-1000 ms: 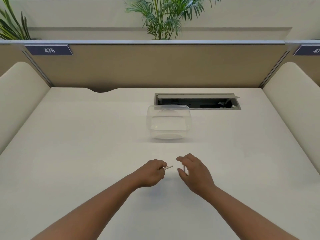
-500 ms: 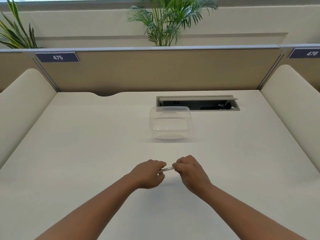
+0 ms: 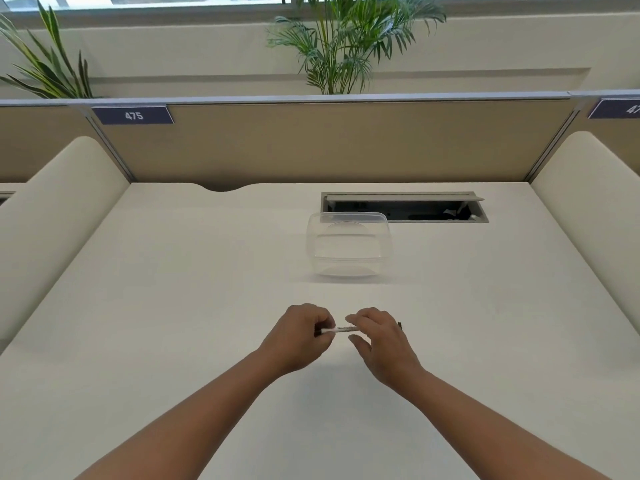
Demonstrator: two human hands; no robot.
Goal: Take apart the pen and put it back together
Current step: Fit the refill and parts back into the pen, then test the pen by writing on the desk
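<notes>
A slim white pen (image 3: 341, 329) lies nearly level just above the desk (image 3: 173, 306), between my two hands. My left hand (image 3: 299, 336) pinches its left end with curled fingers. My right hand (image 3: 382, 344) lies over the pen's right half, fingers curled above it and thumb a little below the barrel. Past the right hand's far side a small dark pen end (image 3: 400, 325) pokes out, in line with the barrel. The stretch of pen under the right hand is hidden.
A clear plastic container (image 3: 348, 249) stands on the desk beyond my hands. Behind it is an open cable hatch (image 3: 403, 207). Tan partitions and cream side panels (image 3: 55, 202) fence in the desk on three sides.
My hands held separate pen parts a second ago, then came together. Now the right hand has slid right, so more of the barrel shows between them. The view has tilted upward.
</notes>
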